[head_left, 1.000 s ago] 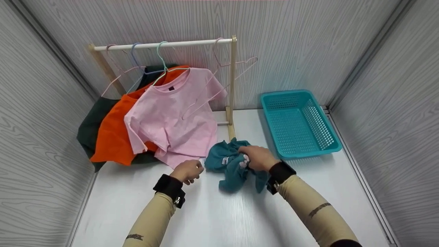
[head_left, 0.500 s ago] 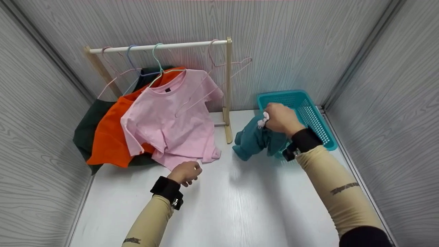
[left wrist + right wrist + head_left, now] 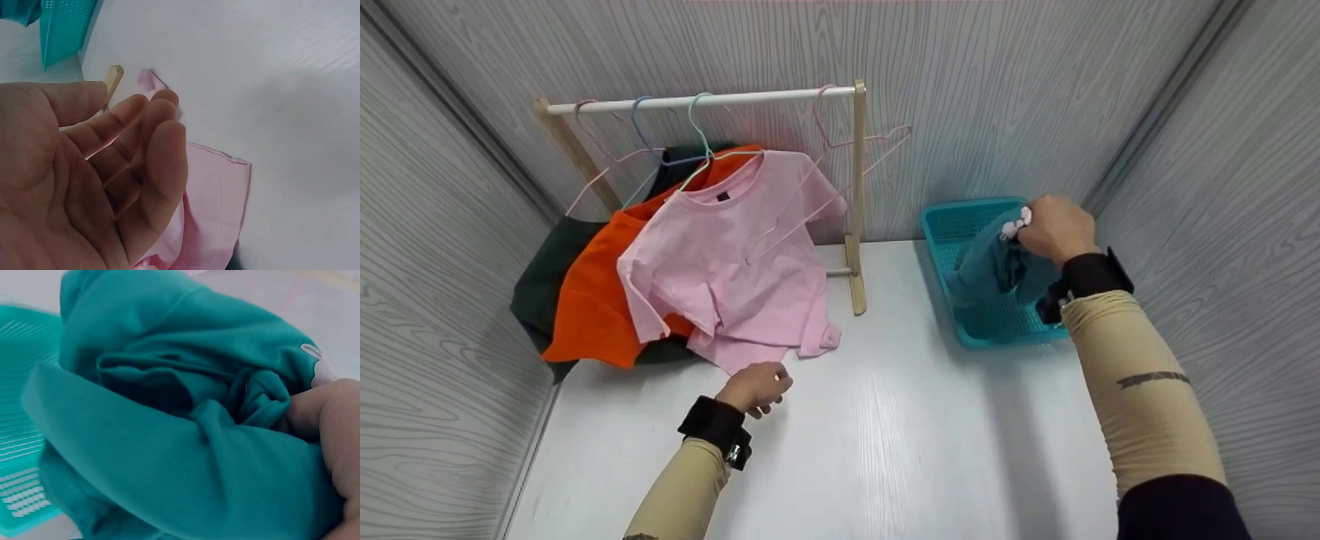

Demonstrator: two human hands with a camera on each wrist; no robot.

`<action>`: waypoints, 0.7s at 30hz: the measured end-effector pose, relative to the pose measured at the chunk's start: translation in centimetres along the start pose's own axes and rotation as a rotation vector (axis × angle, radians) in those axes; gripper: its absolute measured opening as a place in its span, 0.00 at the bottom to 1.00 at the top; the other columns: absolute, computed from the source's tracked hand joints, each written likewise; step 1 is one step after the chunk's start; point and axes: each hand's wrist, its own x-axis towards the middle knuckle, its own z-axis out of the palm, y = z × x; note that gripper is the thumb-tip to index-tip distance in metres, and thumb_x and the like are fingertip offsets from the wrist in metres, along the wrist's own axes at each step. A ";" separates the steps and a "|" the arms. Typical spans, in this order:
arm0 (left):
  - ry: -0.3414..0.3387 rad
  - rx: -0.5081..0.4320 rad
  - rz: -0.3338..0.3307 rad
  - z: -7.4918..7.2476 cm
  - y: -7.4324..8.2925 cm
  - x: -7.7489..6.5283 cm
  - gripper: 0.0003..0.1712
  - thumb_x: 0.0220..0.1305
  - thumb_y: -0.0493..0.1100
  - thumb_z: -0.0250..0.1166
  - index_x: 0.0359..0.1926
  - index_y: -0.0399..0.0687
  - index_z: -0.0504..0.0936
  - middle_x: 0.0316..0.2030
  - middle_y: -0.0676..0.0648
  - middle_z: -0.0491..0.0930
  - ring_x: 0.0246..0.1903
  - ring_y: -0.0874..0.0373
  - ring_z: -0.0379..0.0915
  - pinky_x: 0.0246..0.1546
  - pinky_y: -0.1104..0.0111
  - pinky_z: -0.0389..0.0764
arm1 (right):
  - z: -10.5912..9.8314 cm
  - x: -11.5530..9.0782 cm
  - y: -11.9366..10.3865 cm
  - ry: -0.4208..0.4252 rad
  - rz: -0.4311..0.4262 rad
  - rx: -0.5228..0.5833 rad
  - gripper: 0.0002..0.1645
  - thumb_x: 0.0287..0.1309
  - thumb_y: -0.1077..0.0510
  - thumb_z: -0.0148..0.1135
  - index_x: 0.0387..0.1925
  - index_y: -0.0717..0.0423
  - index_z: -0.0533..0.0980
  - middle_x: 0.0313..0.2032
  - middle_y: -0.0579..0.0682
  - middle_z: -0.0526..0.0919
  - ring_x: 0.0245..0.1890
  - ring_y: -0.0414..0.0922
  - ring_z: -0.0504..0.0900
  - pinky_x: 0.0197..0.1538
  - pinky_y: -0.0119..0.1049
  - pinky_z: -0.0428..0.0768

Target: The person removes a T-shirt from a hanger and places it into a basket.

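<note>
Right hand [image 3: 1057, 229] grips bunched teal garment [image 3: 981, 259] by its part with pale trim, over teal basket [image 3: 1011, 342] at back right corner of worktop [image 3: 847, 442]; can't tell if cloth touches basket floor. Left hand [image 3: 756, 386] released, fingers loosely bent, just in front of pink shirt [image 3: 735, 255] hem. Rack [image 3: 858, 180] along worktop's back edge, left part, bears pink shirt, orange garment [image 3: 596, 300], dark green garment [image 3: 544, 274].

Teal garment [image 3: 979, 262] lifted off table [image 3: 885, 435], now over basket [image 3: 1005, 340]
</note>
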 end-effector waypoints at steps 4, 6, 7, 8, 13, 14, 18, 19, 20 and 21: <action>-0.010 -0.003 -0.012 0.6 -0.4 -0.2 0.13 0.68 0.46 0.53 0.44 0.44 0.79 0.32 0.42 0.83 0.22 0.55 0.75 0.22 0.63 0.82 | 4.7 0.0 2.7 -0.022 0.083 0.028 0.12 0.63 0.58 0.51 0.30 0.63 0.74 0.32 0.62 0.77 0.29 0.56 0.74 0.33 0.53 0.74; -0.020 -0.003 -0.018 0.9 -0.5 -0.3 0.13 0.68 0.45 0.53 0.44 0.44 0.79 0.33 0.41 0.83 0.22 0.55 0.75 0.23 0.63 0.82 | 7.1 -0.3 3.9 -0.021 0.113 0.053 0.12 0.65 0.58 0.50 0.31 0.64 0.74 0.33 0.63 0.76 0.30 0.56 0.74 0.33 0.53 0.74; -0.024 -0.002 -0.021 0.9 -0.6 -0.3 0.12 0.68 0.45 0.53 0.44 0.44 0.78 0.33 0.41 0.83 0.22 0.55 0.75 0.23 0.63 0.82 | 8.1 -0.4 4.4 -0.026 0.128 0.068 0.13 0.65 0.58 0.50 0.33 0.65 0.74 0.36 0.64 0.76 0.32 0.58 0.75 0.35 0.54 0.75; -0.027 -0.001 -0.023 1.0 -0.6 -0.3 0.12 0.68 0.45 0.53 0.44 0.44 0.78 0.33 0.41 0.83 0.23 0.55 0.75 0.23 0.63 0.83 | 9.0 -0.6 4.8 -0.031 0.141 0.079 0.14 0.65 0.58 0.50 0.38 0.67 0.75 0.40 0.66 0.76 0.37 0.60 0.76 0.38 0.57 0.76; -0.031 0.002 -0.042 0.9 -0.9 -0.1 0.12 0.68 0.45 0.54 0.43 0.44 0.78 0.31 0.44 0.82 0.23 0.55 0.75 0.23 0.64 0.82 | 11.4 -0.6 5.3 -0.084 0.159 0.124 0.29 0.63 0.59 0.52 0.64 0.65 0.67 0.62 0.73 0.65 0.59 0.69 0.69 0.57 0.67 0.70; -0.029 0.000 -0.046 0.8 -0.9 0.0 0.12 0.68 0.45 0.54 0.44 0.44 0.78 0.31 0.44 0.82 0.23 0.55 0.75 0.23 0.64 0.82 | 11.6 -0.5 5.2 -0.096 0.156 0.128 0.29 0.64 0.59 0.52 0.65 0.64 0.66 0.63 0.73 0.64 0.60 0.68 0.68 0.59 0.67 0.69; -0.021 -0.014 -0.063 0.5 -1.0 0.1 0.13 0.68 0.46 0.53 0.45 0.44 0.78 0.32 0.43 0.82 0.23 0.56 0.74 0.22 0.65 0.82 | 12.2 0.1 4.7 -0.157 0.136 0.143 0.26 0.66 0.60 0.52 0.65 0.63 0.68 0.63 0.71 0.68 0.62 0.67 0.67 0.61 0.66 0.68; -0.020 -0.017 -0.066 0.5 -1.0 0.2 0.13 0.68 0.46 0.52 0.45 0.44 0.78 0.33 0.43 0.82 0.23 0.56 0.74 0.23 0.65 0.82 | 12.3 0.3 4.6 -0.177 0.130 0.144 0.26 0.67 0.60 0.51 0.65 0.63 0.67 0.63 0.70 0.68 0.62 0.67 0.67 0.62 0.65 0.68; -0.019 -0.018 -0.068 0.4 -1.0 0.2 0.13 0.68 0.46 0.52 0.45 0.44 0.78 0.33 0.42 0.82 0.23 0.55 0.74 0.23 0.65 0.82 | 12.3 0.5 4.4 -0.195 0.119 0.142 0.26 0.67 0.60 0.51 0.65 0.63 0.67 0.63 0.70 0.69 0.63 0.66 0.67 0.62 0.64 0.68; -0.017 -0.017 -0.069 0.3 -0.9 0.3 0.13 0.68 0.46 0.52 0.45 0.44 0.78 0.33 0.42 0.82 0.23 0.55 0.74 0.23 0.65 0.82 | 12.5 0.7 4.2 -0.214 0.109 0.143 0.26 0.67 0.60 0.51 0.65 0.63 0.67 0.63 0.69 0.69 0.64 0.66 0.67 0.63 0.63 0.68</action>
